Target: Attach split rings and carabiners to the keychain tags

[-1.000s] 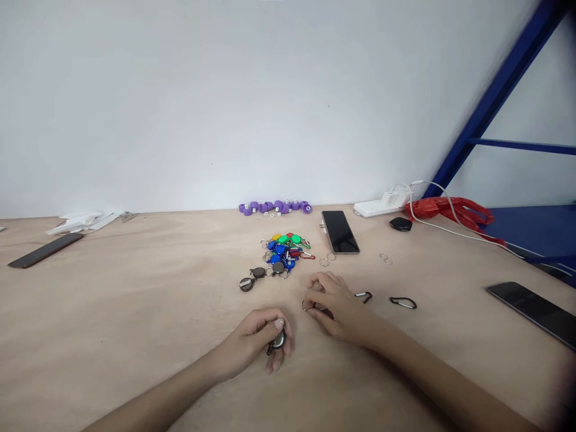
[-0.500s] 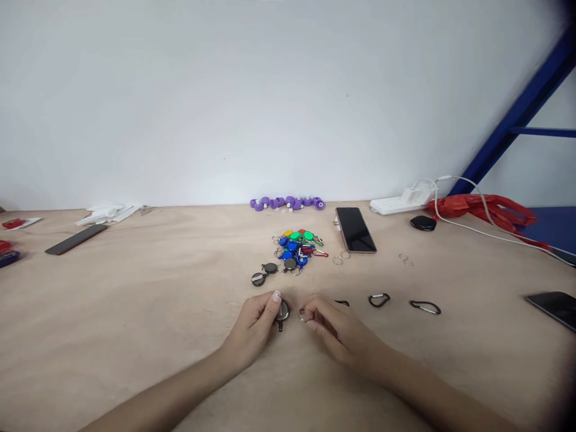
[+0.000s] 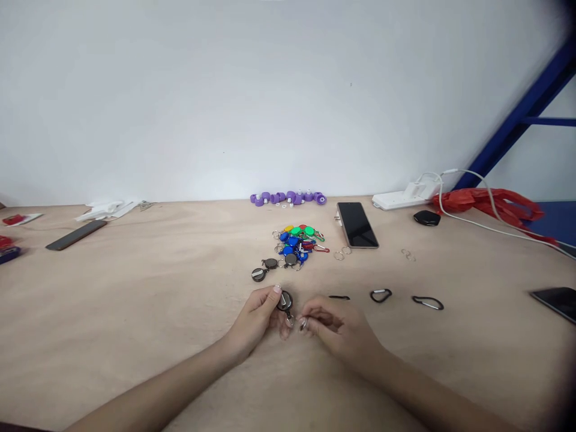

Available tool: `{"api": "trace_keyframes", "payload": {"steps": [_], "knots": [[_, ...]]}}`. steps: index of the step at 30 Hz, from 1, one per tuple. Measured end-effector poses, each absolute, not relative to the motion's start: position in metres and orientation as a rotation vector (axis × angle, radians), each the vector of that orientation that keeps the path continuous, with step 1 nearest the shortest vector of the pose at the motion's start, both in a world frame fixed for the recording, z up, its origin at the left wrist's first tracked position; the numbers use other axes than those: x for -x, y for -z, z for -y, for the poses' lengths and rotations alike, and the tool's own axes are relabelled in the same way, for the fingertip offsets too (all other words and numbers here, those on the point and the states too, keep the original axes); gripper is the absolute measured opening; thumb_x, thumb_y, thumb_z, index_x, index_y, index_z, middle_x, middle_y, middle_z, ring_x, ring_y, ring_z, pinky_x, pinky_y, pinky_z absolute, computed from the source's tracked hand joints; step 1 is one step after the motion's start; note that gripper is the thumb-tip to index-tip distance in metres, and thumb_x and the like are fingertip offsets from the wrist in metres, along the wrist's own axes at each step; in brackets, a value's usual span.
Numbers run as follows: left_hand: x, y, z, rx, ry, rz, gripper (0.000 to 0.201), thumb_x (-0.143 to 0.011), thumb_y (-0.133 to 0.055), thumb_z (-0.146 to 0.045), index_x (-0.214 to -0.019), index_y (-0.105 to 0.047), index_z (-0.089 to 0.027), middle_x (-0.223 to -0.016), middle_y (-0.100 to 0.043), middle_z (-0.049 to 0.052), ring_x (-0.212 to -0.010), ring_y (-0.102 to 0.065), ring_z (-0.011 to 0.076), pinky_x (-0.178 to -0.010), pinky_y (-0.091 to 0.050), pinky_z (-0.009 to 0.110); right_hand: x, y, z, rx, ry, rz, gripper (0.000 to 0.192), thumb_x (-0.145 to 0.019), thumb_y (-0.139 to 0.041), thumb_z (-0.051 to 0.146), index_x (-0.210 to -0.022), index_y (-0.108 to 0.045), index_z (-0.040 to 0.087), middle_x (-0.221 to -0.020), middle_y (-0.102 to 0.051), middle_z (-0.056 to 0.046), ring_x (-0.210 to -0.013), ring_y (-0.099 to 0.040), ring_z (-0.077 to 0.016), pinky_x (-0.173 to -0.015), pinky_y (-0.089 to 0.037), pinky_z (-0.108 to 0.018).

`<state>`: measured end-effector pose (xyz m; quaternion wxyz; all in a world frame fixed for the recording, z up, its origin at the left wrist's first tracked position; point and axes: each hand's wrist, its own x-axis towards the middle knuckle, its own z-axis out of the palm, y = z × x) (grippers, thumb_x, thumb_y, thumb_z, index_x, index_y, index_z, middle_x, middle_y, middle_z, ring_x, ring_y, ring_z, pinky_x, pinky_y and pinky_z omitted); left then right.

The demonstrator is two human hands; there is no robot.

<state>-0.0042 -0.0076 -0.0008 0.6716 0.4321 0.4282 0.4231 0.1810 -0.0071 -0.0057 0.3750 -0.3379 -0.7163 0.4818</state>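
Left hand (image 3: 257,321) pinching a black badge reel (image 3: 285,300) at lower centre, right hand (image 3: 336,329) closed on a small metal ring (image 3: 303,324) just beside it: joining step, probably, needing the ring threaded onto the reel's loop (fiddly). Beyond, a heap of coloured reels (image 3: 297,243), three clips (image 3: 381,296), a phone (image 3: 357,224), all on a pale wooden table (image 3: 135,300) against a white wall (image 3: 225,90), blue frame (image 3: 522,114) upper right.

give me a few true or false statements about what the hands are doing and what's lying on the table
1. The left hand holds a round dark reel. True.
2. The right hand lies flat on the phone. False: it pinches a small metal ring close to the reel, and the phone lies farther back, untouched.
3. Three dark clips lie in a row on the table to the right of the hands. True.
4. The heap of coloured tags sits in the left hand. False: it lies on the table behind the hands.
5. Purple pieces line the wall. True.
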Motion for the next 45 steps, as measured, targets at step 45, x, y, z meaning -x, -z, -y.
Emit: {"api": "trace_keyframes", "payload": {"steps": [45], "knots": [[0.001,-0.001,0.011,-1.120,-0.851,-1.011,0.050,-0.082,-0.052,-0.066,-0.070,-0.047,-0.017,-0.048,-0.057,-0.002,-0.033,-0.048,0.0086,-0.036,-0.038,0.019,-0.177,0.012,0.016,0.876,-0.238,2.184,0.012,-0.092,-0.042,0.012,-0.090,-0.044,0.023,-0.059,-0.057,0.005,-0.043,-0.053,-0.0103,-0.045,-0.040,-0.022]]}}
